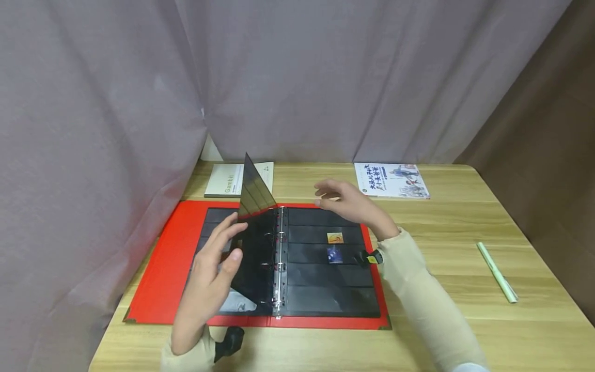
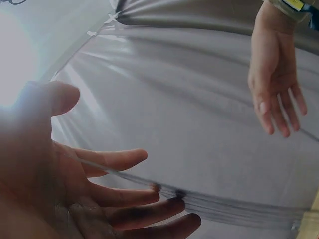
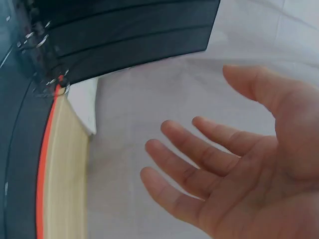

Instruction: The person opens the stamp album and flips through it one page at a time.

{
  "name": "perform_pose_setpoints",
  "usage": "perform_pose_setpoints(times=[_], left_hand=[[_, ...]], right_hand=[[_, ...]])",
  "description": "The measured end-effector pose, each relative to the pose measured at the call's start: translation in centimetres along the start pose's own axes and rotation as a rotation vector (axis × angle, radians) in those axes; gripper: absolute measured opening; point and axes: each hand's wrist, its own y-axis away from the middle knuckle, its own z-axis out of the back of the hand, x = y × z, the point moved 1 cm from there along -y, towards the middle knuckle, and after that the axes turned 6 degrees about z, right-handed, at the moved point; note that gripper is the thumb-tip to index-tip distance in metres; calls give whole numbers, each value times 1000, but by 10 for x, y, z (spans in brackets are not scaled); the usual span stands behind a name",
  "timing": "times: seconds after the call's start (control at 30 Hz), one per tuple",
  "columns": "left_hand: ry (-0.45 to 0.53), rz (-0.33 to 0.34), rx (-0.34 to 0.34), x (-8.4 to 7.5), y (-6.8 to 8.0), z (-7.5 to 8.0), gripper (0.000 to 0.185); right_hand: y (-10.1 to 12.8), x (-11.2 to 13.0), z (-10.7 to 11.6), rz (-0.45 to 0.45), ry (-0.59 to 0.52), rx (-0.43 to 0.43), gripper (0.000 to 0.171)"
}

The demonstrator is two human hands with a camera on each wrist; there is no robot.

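Observation:
A red ring binder lies open on the wooden table, filled with black pocket pages. One black page stands lifted and tilted above the rings. My left hand supports this page with straight, spread fingers, its thumb at the page's edge. My right hand hovers open over the far edge of the right-hand page, holding nothing; its palm faces the curtain. Two small stamps sit in pockets of the right page. The lifted page also shows in the right wrist view.
A pale booklet marked Gambit lies behind the binder at the left. A white book with blue writing lies at the back right. A light green pen rests on the table's right side. A grey curtain hangs behind.

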Motion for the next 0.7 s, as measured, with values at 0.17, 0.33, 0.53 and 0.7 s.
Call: perform_pose_setpoints(times=[0.17,0.33,0.53,0.7], left_hand=[[-20,63,-10,2,3,6,45],[-59,129,-40,8,7,11,47],[-86,158,-97,18,10,19,45],[-98,181,-142,26,13,25,42]], right_hand=[[8,-21,1,-7,-7,-4,50],[16,-41,2,-46,20,-4,53],[24,-62,2,-81,-9,-5,59],[29,-79,2,-121,-25,3,69]])
